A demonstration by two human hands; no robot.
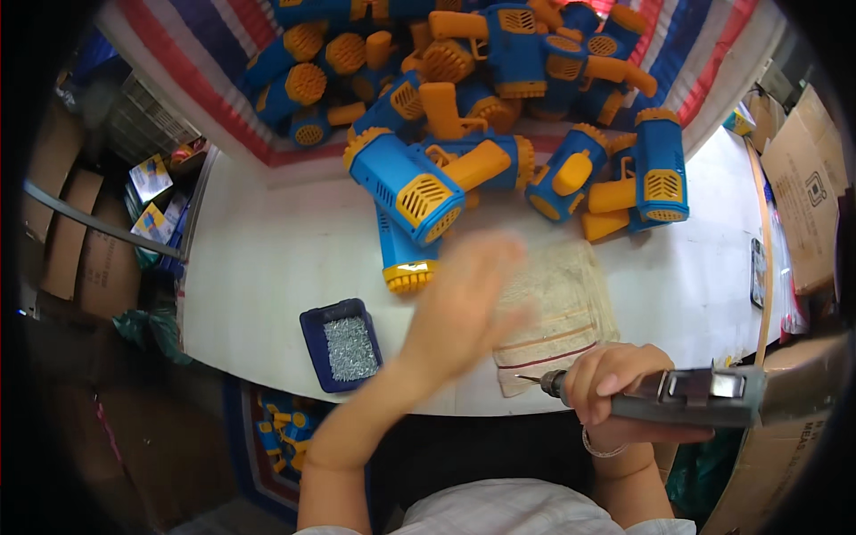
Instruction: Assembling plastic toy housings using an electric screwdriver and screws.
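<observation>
My right hand [615,383] is wrapped around a grey power screwdriver [704,399], its thin bit pointing left over the near corner of a folded beige cloth [571,294]. Over the middle of the table, my left hand [468,299] reaches forward, motion-blurred, fingers stretched out and thumb apart. Nothing shows in it. Just beyond those fingers lies a blue and orange toy gun [406,183] with a slotted yellow panel, resting across another toy gun [403,250]. Left of my left forearm stands a dark blue tray [312,343] of small silver screws [350,348].
A striped sack [201,71] spills many similar toy guns onto the far side of the white table [254,267]. More sit at the right, near a phone [758,272]. Cardboard boxes [802,196] flank both sides. Below the table's front edge, another striped bag [254,446] holds toy guns.
</observation>
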